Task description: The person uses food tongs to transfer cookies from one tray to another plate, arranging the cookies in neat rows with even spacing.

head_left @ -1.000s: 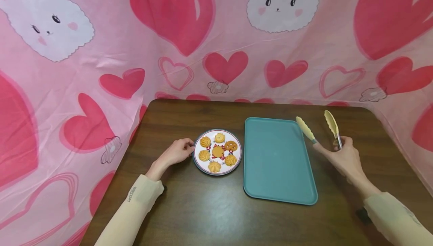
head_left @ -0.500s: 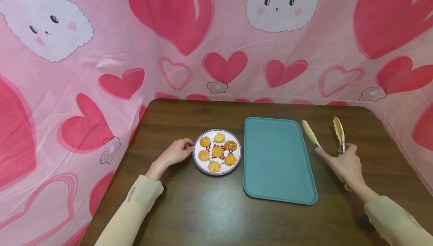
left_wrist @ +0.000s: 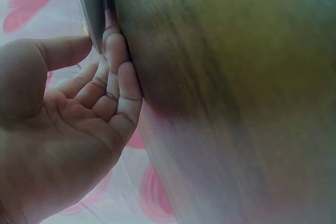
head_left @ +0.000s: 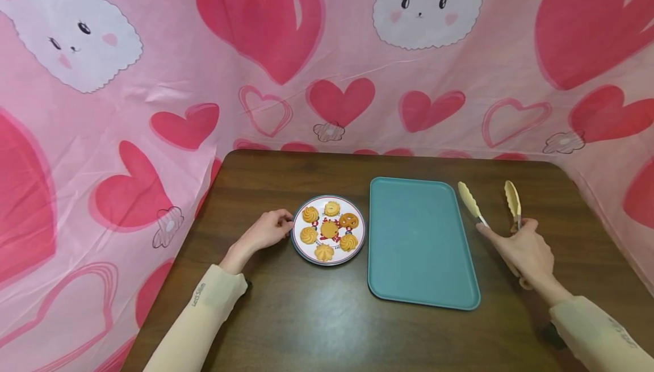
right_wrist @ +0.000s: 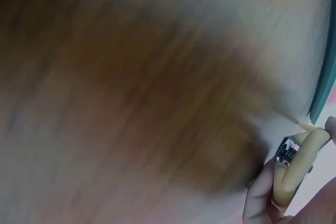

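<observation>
In the head view, a round white plate (head_left: 341,257) with a dark rim and red print bears several golden cookies (head_left: 309,235), mostly piped swirls, one shaped like a pretzel. My left hand (head_left: 265,229) pinches its left edge; the left wrist view shows the thumb above the plate's edge (left_wrist: 90,9) and fingers tucked under it. At the right, my right hand (head_left: 526,253) holds a pair of tongs (head_left: 469,199) with cream scalloped tips, spread wide with nothing between them. The tongs' cream handle end (right_wrist: 302,171) shows in the right wrist view.
A teal rectangular tray (head_left: 421,244) lies bare between the plate and the tongs. All stand on a dark wooden table (head_left: 317,321) with rounded corners. Pink cloth (head_left: 357,139) printed with hearts and rabbits hangs behind and beside it.
My right hand has drawn the tongs slightly back toward me and right, then nearly stopped; their tips now stand just right of the tray. The left hand and plate have stayed put.
</observation>
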`<state>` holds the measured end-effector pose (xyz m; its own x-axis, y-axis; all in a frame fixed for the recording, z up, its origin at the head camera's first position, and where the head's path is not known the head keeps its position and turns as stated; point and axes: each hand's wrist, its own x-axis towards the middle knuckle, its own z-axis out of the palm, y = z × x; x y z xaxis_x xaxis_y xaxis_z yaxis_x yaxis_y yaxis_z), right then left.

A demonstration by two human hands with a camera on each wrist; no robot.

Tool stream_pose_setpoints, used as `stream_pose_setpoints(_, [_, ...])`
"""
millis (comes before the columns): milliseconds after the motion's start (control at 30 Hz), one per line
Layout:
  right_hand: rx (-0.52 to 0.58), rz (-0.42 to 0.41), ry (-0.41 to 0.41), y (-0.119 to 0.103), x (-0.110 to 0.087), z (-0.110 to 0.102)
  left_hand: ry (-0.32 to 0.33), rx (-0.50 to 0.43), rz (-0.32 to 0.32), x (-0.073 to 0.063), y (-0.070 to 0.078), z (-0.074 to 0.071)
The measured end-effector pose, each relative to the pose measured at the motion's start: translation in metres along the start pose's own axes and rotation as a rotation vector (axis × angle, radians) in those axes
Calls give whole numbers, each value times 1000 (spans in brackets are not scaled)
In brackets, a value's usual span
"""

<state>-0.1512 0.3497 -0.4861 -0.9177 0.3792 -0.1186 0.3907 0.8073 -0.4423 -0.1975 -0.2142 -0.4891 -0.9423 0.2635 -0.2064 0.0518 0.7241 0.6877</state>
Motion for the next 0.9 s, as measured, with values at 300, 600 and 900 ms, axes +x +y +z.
stream_pose_setpoints(300, [-73,-40,6,2,-1,1,-3,3,2,0,2,-1])
stream_pose_setpoints(600, [-93,-50,8,4,-4,2,2,9,6,1,0,0])
stream_pose_setpoints(900, [-113,-49,-44,5,-3,-2,-4,5,5,0,1,0])
